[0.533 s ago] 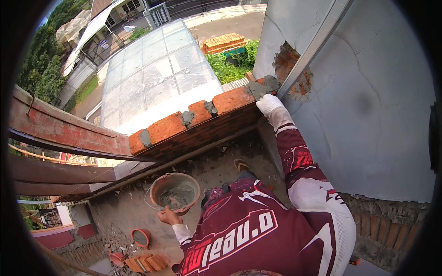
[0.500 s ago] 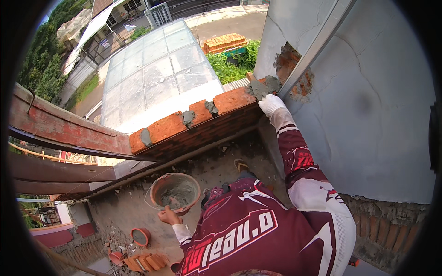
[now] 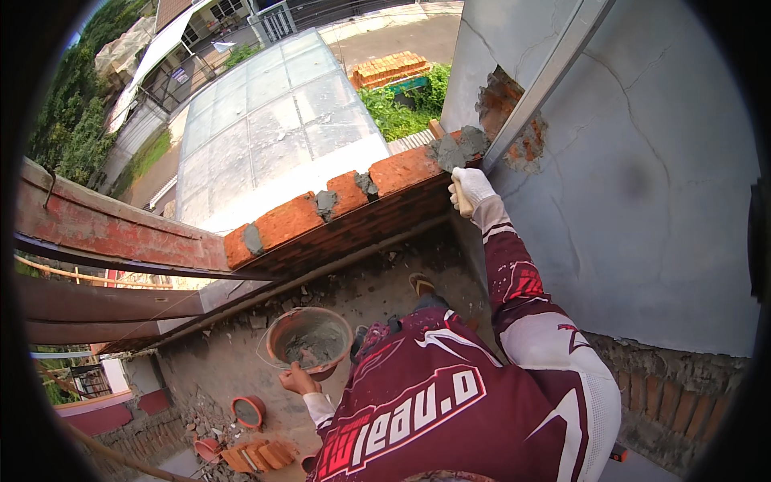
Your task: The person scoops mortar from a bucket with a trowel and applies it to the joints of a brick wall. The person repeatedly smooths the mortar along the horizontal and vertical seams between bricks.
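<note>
Atop the brick wall [image 3: 349,193], mortar lumps at the right end. A large bucket [image 3: 324,373] holds mortar; a small bucket [image 3: 259,406], grey stuff. At the large rim, the left hand's [image 3: 299,381] grip cannot be told. The gloved right hand [image 3: 475,185] clenches a trowel [image 3: 463,200], pointing mortarward lengthwise, blade indistinct.

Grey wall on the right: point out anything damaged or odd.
The grey wall looks damaged: behind the metal bar, a ragged hole bares orange brickwork, and cracks branch across the otherwise smooth surface.
</note>
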Tool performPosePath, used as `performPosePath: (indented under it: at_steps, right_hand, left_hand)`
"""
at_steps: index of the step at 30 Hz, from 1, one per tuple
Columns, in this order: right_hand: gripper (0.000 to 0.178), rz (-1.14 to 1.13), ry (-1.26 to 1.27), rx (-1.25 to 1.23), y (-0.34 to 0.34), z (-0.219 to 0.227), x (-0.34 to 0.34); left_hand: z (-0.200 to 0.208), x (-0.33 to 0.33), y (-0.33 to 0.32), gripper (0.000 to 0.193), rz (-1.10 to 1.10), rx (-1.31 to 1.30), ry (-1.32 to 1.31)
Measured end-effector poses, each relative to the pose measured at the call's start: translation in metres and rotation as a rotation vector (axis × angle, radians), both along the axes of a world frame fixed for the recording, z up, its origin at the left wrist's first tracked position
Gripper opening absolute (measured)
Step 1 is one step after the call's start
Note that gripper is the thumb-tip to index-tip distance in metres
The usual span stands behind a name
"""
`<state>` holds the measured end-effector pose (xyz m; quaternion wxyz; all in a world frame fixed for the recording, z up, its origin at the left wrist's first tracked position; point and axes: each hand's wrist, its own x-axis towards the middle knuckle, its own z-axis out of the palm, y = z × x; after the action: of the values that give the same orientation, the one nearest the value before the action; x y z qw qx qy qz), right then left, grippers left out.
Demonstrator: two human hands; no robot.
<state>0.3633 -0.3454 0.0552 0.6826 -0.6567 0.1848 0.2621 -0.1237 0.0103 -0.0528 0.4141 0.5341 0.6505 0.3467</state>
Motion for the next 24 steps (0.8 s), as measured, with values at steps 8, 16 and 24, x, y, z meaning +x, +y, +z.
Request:
performPosePath:
  at_steps: [8, 16, 24]
  right_hand:
    - [0.031, 0.179, -0.22, -0.125, 0.04, -0.004, -0.09]
    - [0.022, -0.618, 0.18, 0.338, 0.04, -0.084, -0.14]
    - [0.031, -0.844, 0.156, 0.699, 0.112, -0.095, -0.056]
  left_hand:
    - [-0.008, -0.004, 0.018, 0.022, -0.073, 0.048, 0.075]
    - [0.015, 0.017, 0.009, 0.027, -0.064, 0.011, 0.041]
    - [0.045, 0.028, 0.009, 0.027, -0.045, -0.102, 0.0]
